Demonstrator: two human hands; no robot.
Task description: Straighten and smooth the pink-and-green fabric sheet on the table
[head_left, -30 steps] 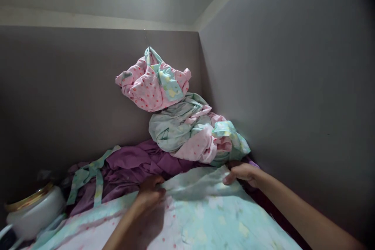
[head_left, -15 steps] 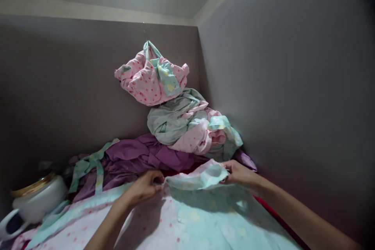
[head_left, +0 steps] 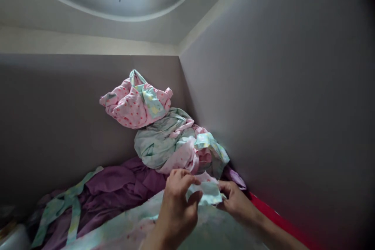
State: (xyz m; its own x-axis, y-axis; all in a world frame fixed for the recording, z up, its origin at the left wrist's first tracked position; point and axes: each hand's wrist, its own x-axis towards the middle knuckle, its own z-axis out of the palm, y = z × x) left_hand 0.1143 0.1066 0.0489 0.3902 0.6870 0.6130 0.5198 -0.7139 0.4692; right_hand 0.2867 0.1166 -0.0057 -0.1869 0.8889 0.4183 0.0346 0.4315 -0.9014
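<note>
At the lower centre, my right hand (head_left: 234,199) pinches the end of a pink and mint-green fabric strip (head_left: 208,192). Close to the strip's left part is my left hand (head_left: 181,199), raised, its thumb and fingers apart in a curve. Whether its fingertips touch the strip cannot be made out. Below both hands spreads a mint and pink printed cloth (head_left: 129,222), partly hidden by my left hand and forearm.
A pink dotted bundle (head_left: 130,105) hangs against the grey wall above crumpled mint and pink cloth (head_left: 161,144). Purple fabric (head_left: 117,187) with a mint tie lies left. A white pot (head_left: 16,238) is at the lower left; red fabric (head_left: 272,211) lies right.
My left hand has moved right and opened, off the strip's left end. My right hand still pinches the strip, which now looks shorter. The view has tilted up, showing more ceiling.
</note>
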